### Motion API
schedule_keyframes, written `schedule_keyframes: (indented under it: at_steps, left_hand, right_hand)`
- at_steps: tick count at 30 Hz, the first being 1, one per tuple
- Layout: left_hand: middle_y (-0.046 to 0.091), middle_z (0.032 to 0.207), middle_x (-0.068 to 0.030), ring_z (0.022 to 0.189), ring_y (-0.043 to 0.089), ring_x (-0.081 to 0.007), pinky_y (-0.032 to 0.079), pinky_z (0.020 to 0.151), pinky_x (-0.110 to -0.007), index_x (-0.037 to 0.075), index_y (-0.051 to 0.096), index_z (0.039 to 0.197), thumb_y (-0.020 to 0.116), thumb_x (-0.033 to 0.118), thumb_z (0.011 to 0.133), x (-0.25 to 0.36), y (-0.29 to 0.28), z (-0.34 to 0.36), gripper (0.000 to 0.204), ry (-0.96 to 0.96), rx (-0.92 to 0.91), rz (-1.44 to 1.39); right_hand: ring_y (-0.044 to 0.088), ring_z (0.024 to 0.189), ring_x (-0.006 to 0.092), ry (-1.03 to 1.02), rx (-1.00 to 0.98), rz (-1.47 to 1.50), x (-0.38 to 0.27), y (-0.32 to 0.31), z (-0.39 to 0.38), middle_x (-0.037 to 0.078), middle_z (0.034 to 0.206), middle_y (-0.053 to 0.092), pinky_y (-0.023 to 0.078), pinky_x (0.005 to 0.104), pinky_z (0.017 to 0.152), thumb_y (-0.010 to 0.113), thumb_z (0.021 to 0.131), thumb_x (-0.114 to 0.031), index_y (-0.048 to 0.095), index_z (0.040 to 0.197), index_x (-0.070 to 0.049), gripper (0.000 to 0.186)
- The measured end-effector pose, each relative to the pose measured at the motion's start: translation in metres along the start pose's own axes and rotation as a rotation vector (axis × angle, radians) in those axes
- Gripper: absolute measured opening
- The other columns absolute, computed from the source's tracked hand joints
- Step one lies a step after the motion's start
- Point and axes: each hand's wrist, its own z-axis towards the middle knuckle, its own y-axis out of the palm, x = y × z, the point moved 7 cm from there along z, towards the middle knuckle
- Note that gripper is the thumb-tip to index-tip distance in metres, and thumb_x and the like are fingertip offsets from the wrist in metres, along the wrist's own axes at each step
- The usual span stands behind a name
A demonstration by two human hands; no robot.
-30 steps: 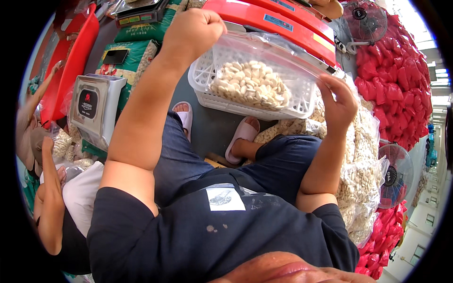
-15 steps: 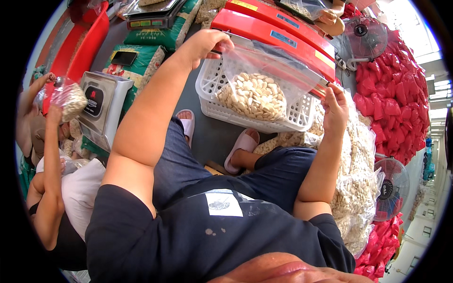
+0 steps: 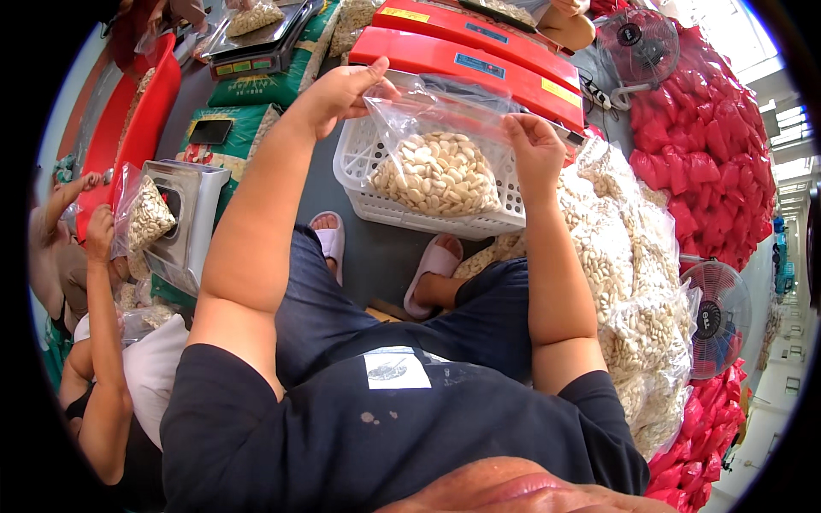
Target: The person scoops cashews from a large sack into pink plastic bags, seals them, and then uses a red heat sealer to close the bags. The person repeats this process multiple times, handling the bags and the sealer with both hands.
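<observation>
My left hand grips the upper left corner of a clear plastic bag, its thumb raised. My right hand pinches the bag's upper right edge between thumb and fingers. Large pale flat seeds fill the lower part of the bag, and its top is stretched between my hands. The bag sits over a white perforated plastic basket. Just beyond the bag lies a long red machine, looking like a bag sealer; a second red one is behind it.
Filled seed bags are heaped at my right, with red bags and two fans beyond. At left, a scale, a phone on a green sack, and a red tub. A co-worker's hand holds another seed bag.
The bag's top edge has come away from the near red machine. My right hand has moved left, closer to my left hand, and the top hangs looser. The co-worker's bag has shifted toward the scale.
</observation>
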Motion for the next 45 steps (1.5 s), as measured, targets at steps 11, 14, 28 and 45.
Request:
schedule_keyframes:
  at_steps: [11, 14, 28, 45]
  left_hand:
    - [0.064, 0.079, -0.0088, 0.076, 0.063, -0.0144, 0.050, 0.073, -0.025, 0.001, 0.060, 0.083, 0.069, 0.009, 0.071, -0.002, -0.016, -0.008, 0.017, 0.117, 0.019, 0.049]
    - [0.064, 0.075, -0.0089, 0.068, 0.063, -0.0151, 0.053, 0.065, -0.027, 0.002, 0.061, 0.076, 0.070, 0.010, 0.071, 0.008, -0.017, -0.013, 0.013, 0.164, 0.092, -0.012]
    - [0.064, 0.079, -0.0051, 0.070, 0.061, -0.0096, 0.048, 0.062, -0.021, 0.004, 0.060, 0.085, 0.062, 0.033, 0.080, -0.015, 0.003, -0.008, 0.029, 0.114, 0.187, 0.137]
    - [0.063, 0.083, -0.0074, 0.072, 0.061, -0.0115, 0.047, 0.063, -0.022, 0.005, 0.056, 0.087, 0.040, 0.030, 0.093, -0.012, 0.018, -0.015, 0.030, 0.371, 0.198, 0.040]
  right_hand:
    - [0.061, 0.072, 0.0170, 0.048, 0.154, 0.201, -0.021, -0.035, -0.025, 0.012, 0.079, 0.063, 0.051, 0.0266, 0.069, 0.055, 0.086, -0.011, 0.059, 0.087, 0.007, 0.019]
    - [0.062, 0.066, 0.0182, -0.018, 0.207, 0.187, -0.042, -0.044, -0.032, 0.012, 0.075, 0.063, 0.052, 0.0282, 0.066, 0.055, 0.085, -0.010, 0.060, 0.084, 0.007, 0.018]
    - [0.062, 0.065, 0.0175, 0.135, 0.232, 0.270, -0.017, -0.054, -0.020, 0.012, 0.075, 0.063, 0.052, 0.0269, 0.064, 0.059, 0.082, -0.009, 0.061, 0.084, 0.005, 0.014]
    - [0.056, 0.064, 0.0078, 0.149, 0.031, 0.055, 0.004, -0.052, -0.011, 0.005, 0.073, 0.064, 0.043, 0.0193, 0.059, 0.056, 0.086, -0.028, 0.064, 0.078, -0.002, 0.029]
